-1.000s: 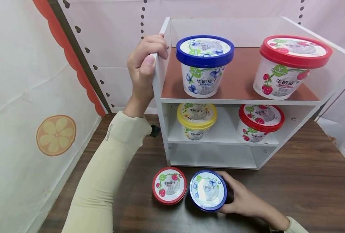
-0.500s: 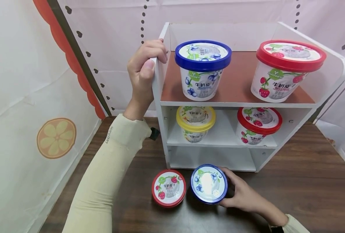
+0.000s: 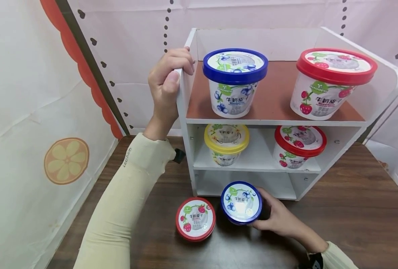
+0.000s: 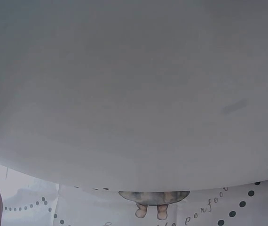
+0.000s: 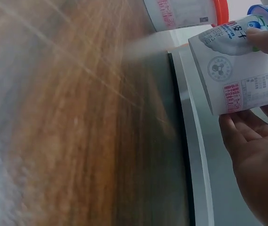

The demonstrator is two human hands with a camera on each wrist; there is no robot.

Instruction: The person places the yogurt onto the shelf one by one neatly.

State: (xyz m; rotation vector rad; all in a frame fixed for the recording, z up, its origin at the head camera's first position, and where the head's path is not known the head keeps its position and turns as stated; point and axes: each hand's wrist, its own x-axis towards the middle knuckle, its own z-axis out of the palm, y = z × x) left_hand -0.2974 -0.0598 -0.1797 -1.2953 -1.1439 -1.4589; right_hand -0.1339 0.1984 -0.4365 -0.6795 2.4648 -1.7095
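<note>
My right hand [image 3: 279, 218] grips a blue-lidded blueberry tub [image 3: 241, 201] by its side, just in front of the bottom level of a small white shelf [image 3: 276, 122]. In the right wrist view the same tub [image 5: 242, 66] appears raised off the table, thumb on one side and fingers on the other. High on the left, my left hand [image 3: 168, 82] holds the upper edge of the shelf's side panel. A pale panel [image 4: 124, 94] fills most of the left wrist view. Left of the held tub, a red-lidded strawberry tub [image 3: 196, 219] stands on the table.
The top level bears a blueberry tub [image 3: 235, 84] and a strawberry tub [image 3: 333, 84]. On the middle level stand a yellow-lidded tub [image 3: 226, 144] and another strawberry tub [image 3: 299, 145]. A dark wooden table [image 3: 353, 201] lies under everything, with printed white cloth behind and at left.
My right hand has carried the blueberry tub away from me, closer to the shelf's bottom level. The left hand keeps its grip on the side panel. The head view has shifted slightly.
</note>
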